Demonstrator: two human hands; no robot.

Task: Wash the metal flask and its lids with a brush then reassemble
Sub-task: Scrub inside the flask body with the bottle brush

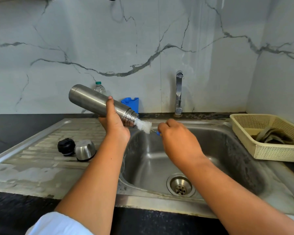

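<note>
I hold the silver metal flask point(95, 102) over the steel sink point(227, 158).
My left hand point(115, 122) curls round its middle, mouth tilted down above the sink's left edge. My right hand point(178, 139) pinches the white bristly brush point(143, 126), its tip at the mouth. The round black lid point(66, 146) and silver metal cup lid point(85, 149) sit together on the draining board point(41, 160).
</note>
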